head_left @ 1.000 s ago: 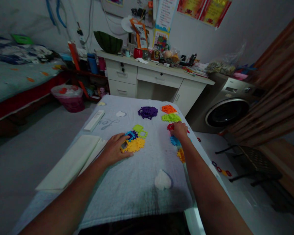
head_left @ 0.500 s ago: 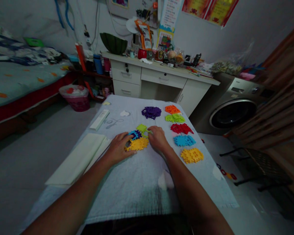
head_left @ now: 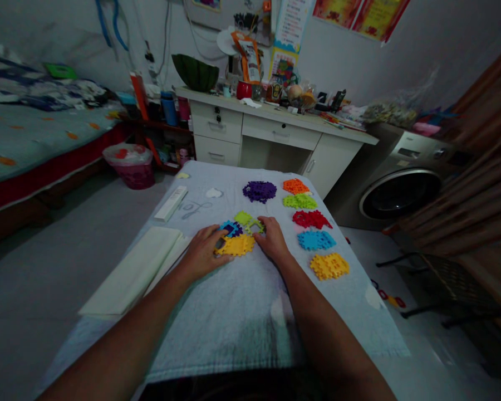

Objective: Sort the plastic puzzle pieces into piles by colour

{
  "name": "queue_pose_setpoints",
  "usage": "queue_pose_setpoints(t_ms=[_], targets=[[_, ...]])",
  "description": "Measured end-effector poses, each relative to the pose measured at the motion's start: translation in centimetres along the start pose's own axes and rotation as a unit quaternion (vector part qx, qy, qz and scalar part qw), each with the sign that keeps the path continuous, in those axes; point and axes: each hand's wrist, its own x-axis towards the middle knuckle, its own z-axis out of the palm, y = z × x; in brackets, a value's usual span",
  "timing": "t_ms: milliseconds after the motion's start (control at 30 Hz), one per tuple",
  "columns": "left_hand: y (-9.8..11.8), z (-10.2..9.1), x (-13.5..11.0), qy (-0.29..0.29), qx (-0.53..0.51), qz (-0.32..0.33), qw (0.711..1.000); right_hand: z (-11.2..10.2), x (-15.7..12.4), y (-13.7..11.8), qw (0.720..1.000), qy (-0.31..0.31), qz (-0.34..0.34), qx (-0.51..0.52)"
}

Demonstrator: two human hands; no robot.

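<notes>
In the middle of the cloth-covered table lies a cluster of notched plastic building pieces. It has a yellow part (head_left: 237, 245), a blue-and-purple part (head_left: 231, 228) and a lime green part (head_left: 242, 217). My left hand (head_left: 202, 249) grips the cluster's left end, thumb along the yellow edge and fingers at the blue-and-purple part. On the right, my right hand (head_left: 272, 240) has its thumb and fingertips at a lime green open square piece (head_left: 255, 226) beside the cluster. Whether that square is joined to the rest I cannot tell.
Sorted piles of pieces lie beyond and to the right: purple (head_left: 259, 191), orange (head_left: 295, 186), green (head_left: 299, 201), red (head_left: 312, 219), blue (head_left: 316, 240) and yellow (head_left: 329, 266). Folded cream cloth (head_left: 129, 273) and a long white box (head_left: 171, 204) lie at the left.
My right hand's fingers have spread round the lime green square, which now lies flatter and shows its opening. My left hand stays at the cluster. The view has shifted slightly.
</notes>
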Motion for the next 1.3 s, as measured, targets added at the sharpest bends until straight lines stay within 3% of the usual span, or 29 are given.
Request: queue_pose_setpoints(t_ms=[200, 367, 533, 700, 800, 1000, 1300], targets=[[0.2, -0.1, 0.0, -0.005, 0.001, -0.001, 1.000, -0.3, 0.3, 0.6, 0.997, 0.043, 0.050, 0.043], [0.1, 0.1, 0.1, 0.000, 0.006, -0.005, 1.000, -1.3, 0.7, 1.0, 0.994, 0.029, 0.081, 0.067], [0.0, 0.2, 0.2, 0.001, 0.011, -0.003, 1.000, -4.8, 3.3, 1.8, 0.991, 0.009, 0.104, 0.084], [-0.2, 0.3, 0.1, -0.004, 0.013, -0.003, 1.000, -9.2, 7.6, 4.6, 0.986, 0.083, 0.144, 0.011], [-0.3, 0.4, 0.1, 0.002, 0.012, 0.000, 1.000, -10.7, 9.8, 6.8, 0.973, 0.109, 0.196, -0.062], [-0.1, 0.3, 0.2, 0.002, 0.009, -0.003, 1.000, -10.2, 12.2, 9.4, 0.955, 0.095, 0.243, -0.142], [-0.1, 0.1, 0.1, -0.003, 0.016, -0.005, 1.000, -8.5, 12.5, 9.4, 0.936, 0.050, 0.276, -0.211]])
